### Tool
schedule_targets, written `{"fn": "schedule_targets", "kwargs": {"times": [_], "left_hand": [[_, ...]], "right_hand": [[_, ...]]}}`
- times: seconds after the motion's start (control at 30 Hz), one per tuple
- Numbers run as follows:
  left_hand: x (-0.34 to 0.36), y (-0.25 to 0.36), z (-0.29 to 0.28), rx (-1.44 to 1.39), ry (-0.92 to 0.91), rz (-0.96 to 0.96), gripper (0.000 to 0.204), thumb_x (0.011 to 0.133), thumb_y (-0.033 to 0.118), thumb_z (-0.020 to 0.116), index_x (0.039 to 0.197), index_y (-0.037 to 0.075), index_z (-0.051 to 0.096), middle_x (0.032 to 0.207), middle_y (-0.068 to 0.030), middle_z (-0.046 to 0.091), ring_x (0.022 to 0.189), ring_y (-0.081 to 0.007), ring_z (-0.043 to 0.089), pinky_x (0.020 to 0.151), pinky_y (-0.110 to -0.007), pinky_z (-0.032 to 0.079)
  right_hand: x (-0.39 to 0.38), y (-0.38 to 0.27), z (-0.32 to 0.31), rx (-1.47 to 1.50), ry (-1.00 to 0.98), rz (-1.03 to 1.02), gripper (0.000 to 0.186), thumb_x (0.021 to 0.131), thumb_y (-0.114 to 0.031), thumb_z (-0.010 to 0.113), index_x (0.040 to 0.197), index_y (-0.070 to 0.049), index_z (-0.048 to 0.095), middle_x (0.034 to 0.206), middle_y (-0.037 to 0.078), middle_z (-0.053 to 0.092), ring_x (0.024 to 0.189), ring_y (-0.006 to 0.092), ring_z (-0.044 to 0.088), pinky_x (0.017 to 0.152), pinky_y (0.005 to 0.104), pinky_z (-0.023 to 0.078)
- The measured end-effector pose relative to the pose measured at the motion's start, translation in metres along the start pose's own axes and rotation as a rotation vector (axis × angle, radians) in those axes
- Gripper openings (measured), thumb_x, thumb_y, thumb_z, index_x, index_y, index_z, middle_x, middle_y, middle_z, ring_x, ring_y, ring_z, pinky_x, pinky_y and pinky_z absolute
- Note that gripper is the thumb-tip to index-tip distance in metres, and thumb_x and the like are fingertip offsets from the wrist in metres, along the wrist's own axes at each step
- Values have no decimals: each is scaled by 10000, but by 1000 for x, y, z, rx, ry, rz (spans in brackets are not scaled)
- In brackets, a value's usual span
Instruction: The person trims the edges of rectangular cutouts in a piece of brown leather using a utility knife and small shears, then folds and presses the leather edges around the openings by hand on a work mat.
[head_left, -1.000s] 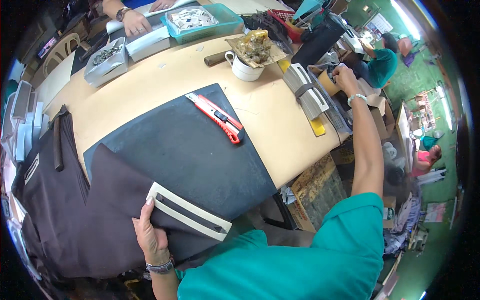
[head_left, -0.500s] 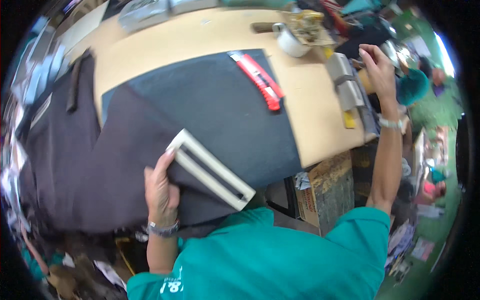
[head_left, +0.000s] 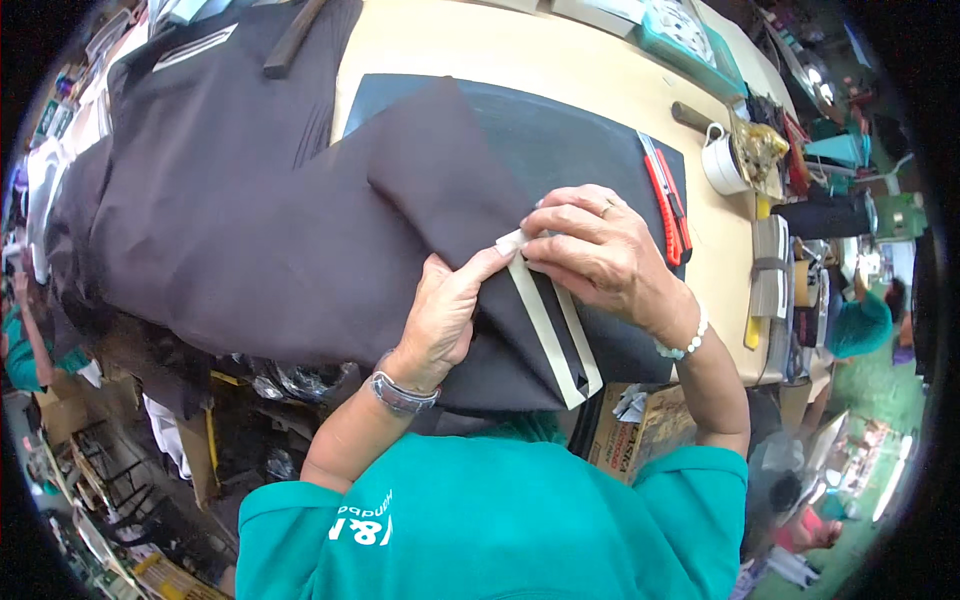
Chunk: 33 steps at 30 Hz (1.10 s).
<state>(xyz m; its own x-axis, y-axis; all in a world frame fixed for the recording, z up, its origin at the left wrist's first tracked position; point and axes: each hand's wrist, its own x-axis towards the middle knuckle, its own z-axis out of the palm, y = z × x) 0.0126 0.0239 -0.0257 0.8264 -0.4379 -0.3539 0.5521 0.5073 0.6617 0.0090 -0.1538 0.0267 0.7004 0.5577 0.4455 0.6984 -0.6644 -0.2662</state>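
Observation:
A large piece of dark brown material [head_left: 270,220] drapes over the table and its front edge. On it lies a cream rectangular strip frame [head_left: 540,325] with a long slot showing dark inside. My left hand [head_left: 440,315] grips the material at the frame's upper end, thumb pressed on the cream border. My right hand [head_left: 600,250] meets it there, fingers pinched at the same corner; whatever sits between those fingertips is hidden. Right of my right hand, a red utility knife [head_left: 665,195] with its blade out rests on the dark cutting mat [head_left: 570,130].
A white mug [head_left: 722,165] stands on the right of the tan table [head_left: 420,40], beside a dark-handled tool [head_left: 692,117]. Bound grey blocks [head_left: 770,265] line the right edge. A dark bar [head_left: 293,40] lies on the material at upper left. Another person [head_left: 862,322] is at far right.
My right hand has come from the far right, over the table edge, to the frame's upper corner beside my left hand. The whole view has shifted, with the table appearing farther right.

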Motion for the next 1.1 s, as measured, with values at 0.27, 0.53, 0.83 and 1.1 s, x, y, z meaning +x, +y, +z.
{"fn": "schedule_targets", "kwargs": {"times": [0.27, 0.53, 0.83, 1.1], "left_hand": [[-1, -1, -4, -65, 6, -62, 228, 842, 63, 609, 1046, -38, 594, 1008, -102, 644, 892, -156, 624, 814, -283, 490], [-1, 3, -4, -103, -25, -113, 256, 833, 46, 608, 1072, -44, 582, 1002, -112, 654, 886, -174, 639, 822, -305, 500], [-4, 2, 2, -51, -31, 100, 188, 886, 106, 568, 1008, -19, 635, 963, -99, 670, 888, -166, 637, 817, -295, 494], [-4, 6, 19, 7, -51, 287, 169, 887, 112, 588, 1020, 22, 638, 981, -81, 665, 895, -149, 626, 816, -282, 480]], "right_hand": [[11, 6, 8, 112, -71, 101, 129, 700, -70, 680, 757, -62, 565, 811, 59, 593, 815, 230, 595, 762, 349, 463], [28, 1, 25, 699, -126, 953, 144, 846, -116, 609, 796, -5, 532, 666, 34, 546, 492, 63, 503, 430, 223, 402], [-2, -45, 4, 373, 260, 797, 224, 811, -112, 636, 969, 33, 570, 826, 137, 621, 753, 195, 614, 694, 309, 488], [-31, -93, 20, -69, 431, 606, 372, 725, -21, 684, 1066, 23, 542, 927, 166, 570, 849, 334, 574, 750, 375, 467]]}}
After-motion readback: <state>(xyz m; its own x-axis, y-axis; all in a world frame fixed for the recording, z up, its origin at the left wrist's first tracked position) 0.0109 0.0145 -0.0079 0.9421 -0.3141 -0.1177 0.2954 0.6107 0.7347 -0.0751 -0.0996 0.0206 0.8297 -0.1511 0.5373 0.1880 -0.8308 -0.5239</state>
